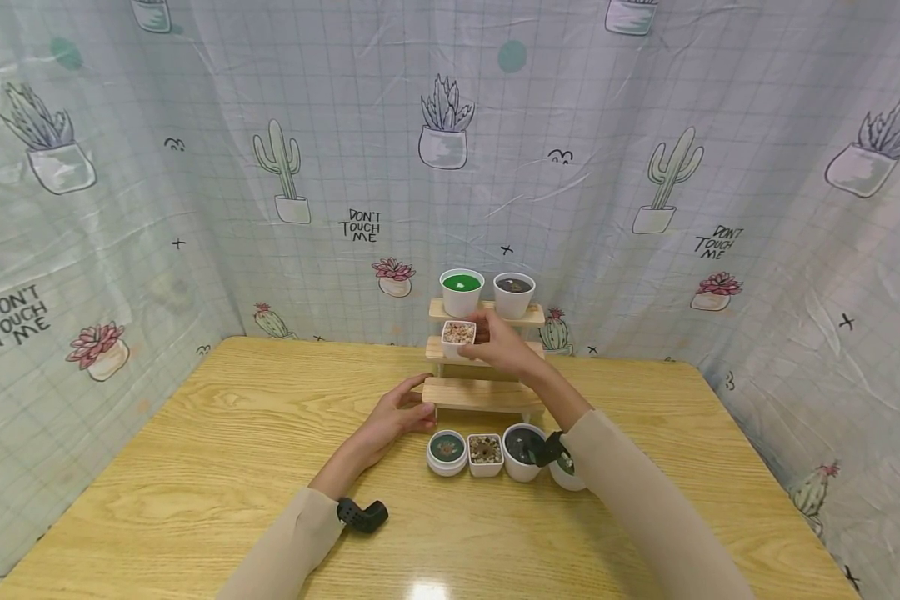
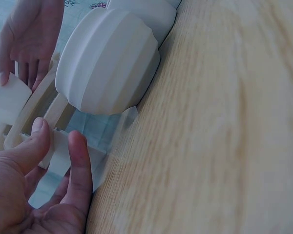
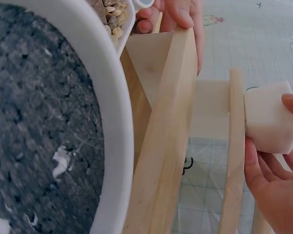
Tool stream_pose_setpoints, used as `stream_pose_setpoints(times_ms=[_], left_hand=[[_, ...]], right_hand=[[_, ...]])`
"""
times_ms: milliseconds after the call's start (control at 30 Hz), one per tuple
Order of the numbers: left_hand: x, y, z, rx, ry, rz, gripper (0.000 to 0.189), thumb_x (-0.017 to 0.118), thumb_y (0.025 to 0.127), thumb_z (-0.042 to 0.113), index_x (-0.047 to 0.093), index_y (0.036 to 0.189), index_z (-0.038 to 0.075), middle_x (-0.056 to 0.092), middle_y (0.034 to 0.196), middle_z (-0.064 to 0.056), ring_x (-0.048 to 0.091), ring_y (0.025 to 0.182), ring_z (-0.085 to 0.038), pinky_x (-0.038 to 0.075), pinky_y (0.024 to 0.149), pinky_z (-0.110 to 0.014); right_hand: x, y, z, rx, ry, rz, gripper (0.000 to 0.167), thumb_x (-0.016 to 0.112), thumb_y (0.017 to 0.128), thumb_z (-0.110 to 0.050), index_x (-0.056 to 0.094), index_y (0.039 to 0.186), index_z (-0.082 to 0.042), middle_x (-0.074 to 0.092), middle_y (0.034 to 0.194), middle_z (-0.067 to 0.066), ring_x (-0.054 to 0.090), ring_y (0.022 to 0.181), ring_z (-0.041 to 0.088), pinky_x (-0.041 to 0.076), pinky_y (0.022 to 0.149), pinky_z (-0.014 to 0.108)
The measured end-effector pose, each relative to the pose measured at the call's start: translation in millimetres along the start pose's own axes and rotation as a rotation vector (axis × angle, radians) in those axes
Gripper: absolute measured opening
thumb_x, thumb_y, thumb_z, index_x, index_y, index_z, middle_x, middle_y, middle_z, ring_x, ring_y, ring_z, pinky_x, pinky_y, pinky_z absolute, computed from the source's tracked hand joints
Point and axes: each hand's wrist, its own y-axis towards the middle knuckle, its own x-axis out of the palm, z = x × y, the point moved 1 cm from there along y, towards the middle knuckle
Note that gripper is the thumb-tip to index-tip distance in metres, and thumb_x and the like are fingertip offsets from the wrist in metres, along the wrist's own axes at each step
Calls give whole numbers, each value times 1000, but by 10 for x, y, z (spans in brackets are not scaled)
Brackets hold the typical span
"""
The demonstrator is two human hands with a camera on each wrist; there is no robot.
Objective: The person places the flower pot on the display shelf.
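With thumb and fingers, my right hand [image 1: 504,346] grips a small square white pot [image 1: 459,340] filled with pale pebbles. The pot's base is right at the middle shelf of a three-tier wooden stand [image 1: 487,394], near its left end. In the right wrist view the plain white side of this pot [image 3: 269,117] shows between the fingers. My left hand [image 1: 396,421] holds the left end of the stand's lowest shelf, thumb on one side and fingers on the other. A green-topped pot [image 1: 462,293] and a dark-filled white pot [image 1: 513,296] stand on the top shelf.
Before the stand, a row sits on the wooden table [image 1: 270,450]: a round pot [image 1: 447,452], a square pebble pot [image 1: 485,455], a larger dark-filled pot [image 1: 522,454], and another pot [image 1: 567,473] partly behind the right sleeve. A printed curtain [image 1: 330,275] surrounds the table's back and sides.
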Motion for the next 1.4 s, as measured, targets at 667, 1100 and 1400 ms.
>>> stream_pose_setpoints(times_ms=[667, 1100, 1400], left_hand=[[6, 7, 4, 9, -23, 11, 70, 66, 101, 9, 33, 162, 16, 54, 128, -18, 69, 104, -21, 62, 92, -31], [6, 16, -10, 18, -24, 3, 69, 66, 101, 9, 33, 161, 17, 55, 126, -16, 69, 101, -18, 62, 92, -31], [5, 0, 0, 19, -23, 6, 70, 67, 101, 9, 33, 161, 16, 56, 126, -17, 69, 101, -18, 63, 91, -30]], right_hand=[[27, 31, 44, -12, 50, 51, 58, 71, 95, -5, 38, 141, 8, 53, 139, 29, 57, 131, 41, 53, 110, 48], [35, 19, 39, 0, 57, 43, 62, 72, 93, -4, 36, 143, 7, 52, 141, 29, 56, 133, 42, 51, 112, 50], [-47, -123, 9, 26, 40, 1, 74, 72, 95, -11, 26, 150, 6, 44, 150, 33, 46, 142, 47, 45, 118, 55]])
